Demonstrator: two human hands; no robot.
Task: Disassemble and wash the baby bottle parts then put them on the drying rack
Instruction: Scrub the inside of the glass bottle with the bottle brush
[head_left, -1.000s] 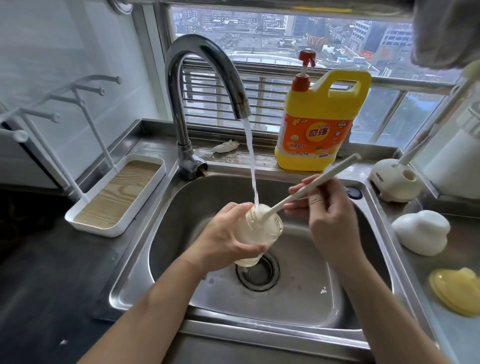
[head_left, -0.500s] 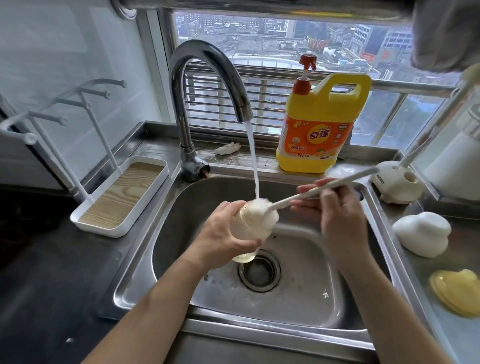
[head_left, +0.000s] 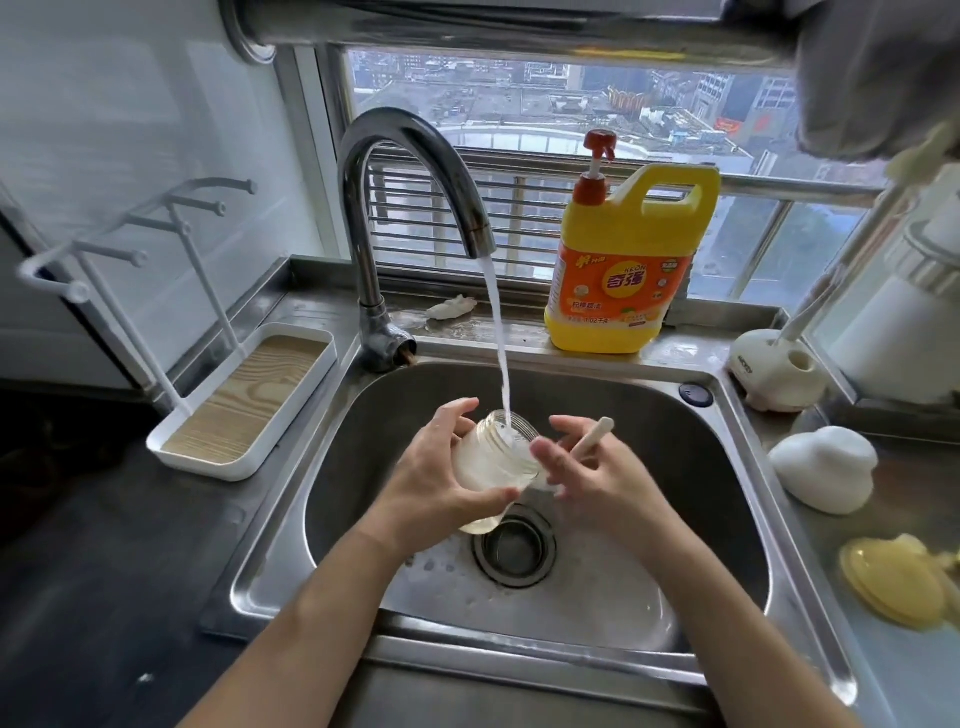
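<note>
The brush was at the bottle mouth half a second ago and is now out of it. Tap water pours straight into the open bottle above the sink. The left hand has its grip wrapped round the bottle. The right hand has its grip on the brush handle.

Faucet spout overhangs sink basin rear; detergent jug crowds back ledge; basin right side open.

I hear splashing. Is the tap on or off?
On. A stream of water falls from the tap into the open mouth of the bottle.
</note>
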